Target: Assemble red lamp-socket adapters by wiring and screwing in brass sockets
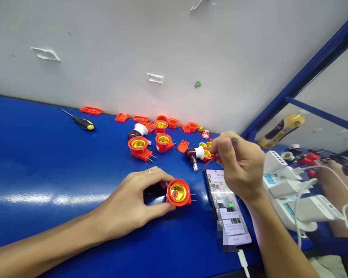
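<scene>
My left hand (136, 200) rests on the blue table (46, 185) and pinches an orange lamp socket (179, 192) with a brass insert and two metal prongs, holding it on its side. My right hand (239, 166) hovers to the right, above a phone (227, 206), its fingers closed on a thin dark red tool (204, 166) that points down and to the left. Several more orange sockets (150, 144) and loose orange parts lie near the wall behind.
A yellow-handled screwdriver (81, 122) lies at the back left. White power strips and cables (290, 193) crowd the right side. Another person's hand (333, 173) works at the far right beyond a blue frame post (295, 85). A white wall bounds the table's far edge.
</scene>
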Demonstrator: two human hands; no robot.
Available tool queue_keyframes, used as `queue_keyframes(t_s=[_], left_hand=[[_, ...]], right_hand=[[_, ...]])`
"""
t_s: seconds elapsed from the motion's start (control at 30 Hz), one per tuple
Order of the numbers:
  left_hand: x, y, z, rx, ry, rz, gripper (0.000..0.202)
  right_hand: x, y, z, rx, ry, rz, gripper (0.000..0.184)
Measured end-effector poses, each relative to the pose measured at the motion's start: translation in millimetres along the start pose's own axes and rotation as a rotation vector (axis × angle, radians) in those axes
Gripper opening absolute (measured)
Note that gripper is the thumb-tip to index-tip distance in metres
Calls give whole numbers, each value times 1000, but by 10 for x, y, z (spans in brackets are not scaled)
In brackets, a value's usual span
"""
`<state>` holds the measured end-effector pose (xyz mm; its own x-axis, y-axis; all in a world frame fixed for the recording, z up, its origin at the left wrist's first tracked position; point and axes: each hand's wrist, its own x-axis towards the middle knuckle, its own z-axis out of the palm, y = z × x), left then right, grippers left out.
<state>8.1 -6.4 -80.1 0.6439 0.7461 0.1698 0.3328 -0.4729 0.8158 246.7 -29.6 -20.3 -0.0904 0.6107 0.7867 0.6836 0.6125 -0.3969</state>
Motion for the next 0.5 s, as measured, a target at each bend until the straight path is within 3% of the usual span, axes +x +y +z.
queue_keyframes(t_s=[0.3, 0.5], left_hand=[[-12, -3, -7, 11, 11, 19, 23], [52, 31, -40, -161, 28, -157, 30]], right_hand=[[-1, -34, -1, 19, -5, -30, 39], [-10, -23, -5, 38, 10, 28, 42]])
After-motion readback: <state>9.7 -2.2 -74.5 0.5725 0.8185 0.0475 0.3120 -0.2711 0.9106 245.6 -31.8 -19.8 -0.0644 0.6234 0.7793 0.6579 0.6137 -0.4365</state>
